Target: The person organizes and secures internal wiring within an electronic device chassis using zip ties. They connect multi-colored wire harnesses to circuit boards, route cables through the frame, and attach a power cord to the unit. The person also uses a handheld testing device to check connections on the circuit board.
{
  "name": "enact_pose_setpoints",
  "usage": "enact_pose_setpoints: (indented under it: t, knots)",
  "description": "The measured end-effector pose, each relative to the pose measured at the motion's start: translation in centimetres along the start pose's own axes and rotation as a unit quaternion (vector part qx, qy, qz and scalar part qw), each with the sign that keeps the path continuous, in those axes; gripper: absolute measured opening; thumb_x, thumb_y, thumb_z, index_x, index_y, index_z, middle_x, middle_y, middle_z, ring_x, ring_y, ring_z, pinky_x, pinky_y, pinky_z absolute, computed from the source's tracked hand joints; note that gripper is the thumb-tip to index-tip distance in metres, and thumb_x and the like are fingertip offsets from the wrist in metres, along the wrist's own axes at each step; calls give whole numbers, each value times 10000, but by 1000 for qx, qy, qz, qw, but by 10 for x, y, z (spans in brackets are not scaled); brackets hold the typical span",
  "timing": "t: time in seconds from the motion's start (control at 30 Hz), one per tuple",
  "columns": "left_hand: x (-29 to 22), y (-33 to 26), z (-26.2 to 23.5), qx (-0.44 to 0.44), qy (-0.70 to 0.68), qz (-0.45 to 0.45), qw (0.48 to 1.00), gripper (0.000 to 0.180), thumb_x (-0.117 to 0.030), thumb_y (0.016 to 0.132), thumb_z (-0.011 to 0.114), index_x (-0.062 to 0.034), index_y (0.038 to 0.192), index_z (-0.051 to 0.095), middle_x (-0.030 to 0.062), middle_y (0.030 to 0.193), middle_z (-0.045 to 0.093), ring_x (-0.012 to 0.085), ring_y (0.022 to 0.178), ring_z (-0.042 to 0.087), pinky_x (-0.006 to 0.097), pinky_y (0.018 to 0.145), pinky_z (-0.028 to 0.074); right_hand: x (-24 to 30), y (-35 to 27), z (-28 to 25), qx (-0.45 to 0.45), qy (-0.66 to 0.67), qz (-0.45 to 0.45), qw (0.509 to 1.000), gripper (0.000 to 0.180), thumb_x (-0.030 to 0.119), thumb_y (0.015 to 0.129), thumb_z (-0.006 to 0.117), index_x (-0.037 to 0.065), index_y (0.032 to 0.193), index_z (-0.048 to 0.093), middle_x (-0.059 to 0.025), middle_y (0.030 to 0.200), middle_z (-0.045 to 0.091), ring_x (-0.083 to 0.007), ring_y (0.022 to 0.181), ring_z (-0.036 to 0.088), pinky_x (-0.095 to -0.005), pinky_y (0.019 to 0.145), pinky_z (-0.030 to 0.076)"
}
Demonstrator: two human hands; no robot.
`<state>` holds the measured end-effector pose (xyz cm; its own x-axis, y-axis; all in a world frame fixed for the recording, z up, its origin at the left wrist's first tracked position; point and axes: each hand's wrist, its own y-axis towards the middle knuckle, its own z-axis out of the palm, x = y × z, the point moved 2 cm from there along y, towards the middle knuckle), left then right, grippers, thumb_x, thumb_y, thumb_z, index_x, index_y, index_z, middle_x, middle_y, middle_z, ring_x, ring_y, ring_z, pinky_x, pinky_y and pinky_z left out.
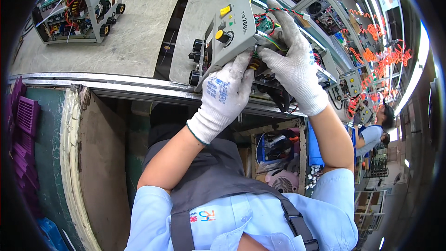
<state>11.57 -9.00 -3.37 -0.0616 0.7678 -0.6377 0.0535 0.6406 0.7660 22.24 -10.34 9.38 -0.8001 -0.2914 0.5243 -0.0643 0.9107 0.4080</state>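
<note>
Far left: a stack of purple vented plastic panels (25,116) lies at the frame edge, partly cut off by the dark rim. Above it, on the grey conveyor surface (134,32), stands an open welding-machine chassis (76,7) with exposed wiring; its far side is cropped by the rim and its interior is too small to resolve.

Centre: the grey front panel (230,30) of a second unit sits tilted at the near edge of the conveyor, above the metal rail (116,86). It carries a yellow switch, a yellow-capped knob and black sockets along its lower left edge.

The left hand (225,94), in a white knit glove, presses against the lower rear edge of the panel. Its fingers curl behind the panel and are hidden, so whether they grip it firmly cannot be told.

The right hand (290,56), also gloved, reaches into the unit body behind the panel, fingers bent among coloured wires (274,16). What the fingertips pinch is obscured by the panel and glove.

Right: orange coiled hoses (381,51) hang over further units on the line. Another person (374,132) in a blue shirt stands at the far right, small and distorted.
</note>
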Motion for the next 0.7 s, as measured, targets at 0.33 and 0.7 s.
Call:
enact_pose_setpoints:
  t: [0.33,0.7]
  knots:
    - [-2,0,7,-8,64,14,998,511,-19,883,589,-19,1375,450,224,1064,664,347,882,691,388,749,551,-2,0,4,-28,-47,-77,996,803,20,743,626,94,1484,327,-210,963,672,-328,897,675,-401,822,517]
    - [4,-4,0,26,31,0,999,512,4,856,602,-39,1353,483,203,1028,665,365,891,669,408,760,542,-4,0,2,-10,-151,-60,987,907,73,762,680,158,1535,214,-223,1009,648,-341,874,666,-420,793,524]
